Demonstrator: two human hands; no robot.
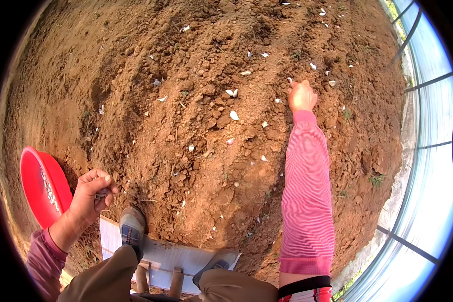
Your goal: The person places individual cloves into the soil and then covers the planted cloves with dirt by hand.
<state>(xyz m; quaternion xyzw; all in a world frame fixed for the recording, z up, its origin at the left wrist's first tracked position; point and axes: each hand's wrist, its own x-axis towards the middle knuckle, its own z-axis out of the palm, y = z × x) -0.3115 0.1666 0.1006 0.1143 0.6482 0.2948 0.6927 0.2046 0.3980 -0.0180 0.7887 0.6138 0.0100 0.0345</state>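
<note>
My right hand (pixel 302 96) reaches far out over the brown soil (pixel 211 162), its fingertips down at the ground. A garlic clove (pixel 290 80) shows at those fingertips, pinched between them. Close by lie more cloves, such as a white one (pixel 278 100) just left of the hand and another (pixel 313 66) beyond it. At the lower left my left hand (pixel 94 190) is curled, palm up, around a few cloves (pixel 102 194) that are partly hidden by the fingers. Beside that hand a red plastic basin (pixel 41 188) leans tilted, with many pale cloves inside.
Cloves such as this white one (pixel 234 115) dot the tilled rows. My shoes (pixel 132 230) rest on a pale board (pixel 166 256), with wooden stool legs (pixel 176 281) between them. A plastic-sheet greenhouse wall (pixel 434 151) with dark framing curves along the right.
</note>
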